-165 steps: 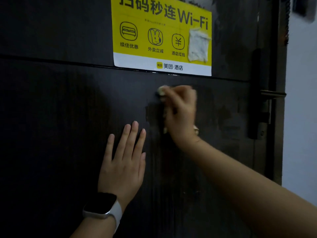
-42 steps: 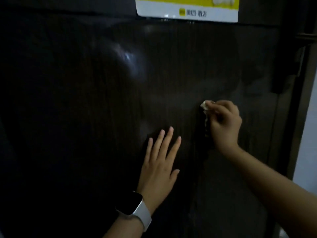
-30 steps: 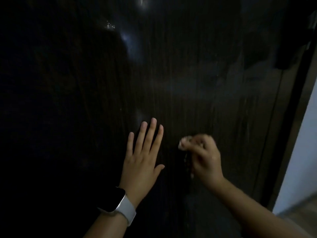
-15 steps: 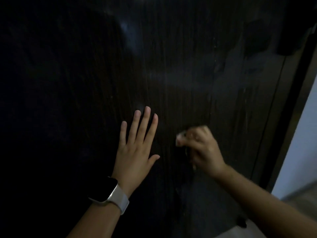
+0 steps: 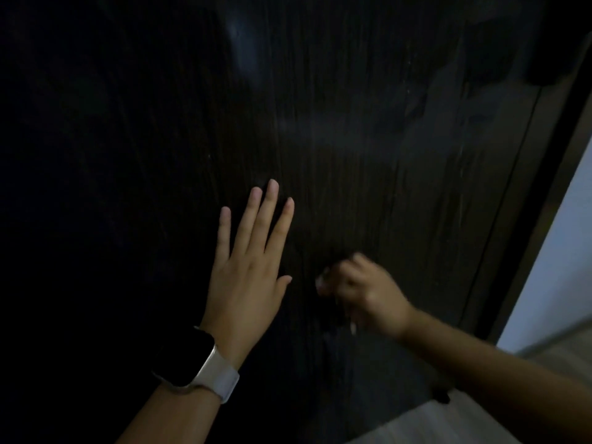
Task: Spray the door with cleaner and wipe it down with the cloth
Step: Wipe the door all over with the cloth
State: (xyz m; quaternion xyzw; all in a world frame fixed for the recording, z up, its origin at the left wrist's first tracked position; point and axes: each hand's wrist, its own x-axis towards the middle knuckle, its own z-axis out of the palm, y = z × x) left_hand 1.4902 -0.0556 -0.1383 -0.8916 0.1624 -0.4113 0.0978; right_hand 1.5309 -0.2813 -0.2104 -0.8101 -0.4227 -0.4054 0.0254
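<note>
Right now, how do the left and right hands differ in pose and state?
The left hand lies flat on the door, fingers straight, holding nothing; the right hand has curled fingers gripping the cloth. The left looks sharp, the right blurred. The left wrist wears a watch; the right is bare. Both are on the door.

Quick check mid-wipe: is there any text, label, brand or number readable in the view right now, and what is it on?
None readable in this frame.
Door: dark wood grain with streaks, no sign or sticker in view.
Watch on the left hand's wrist: screen dark, no digits or brand showing.
Cloth in the right hand: blurred, no print visible.
</note>
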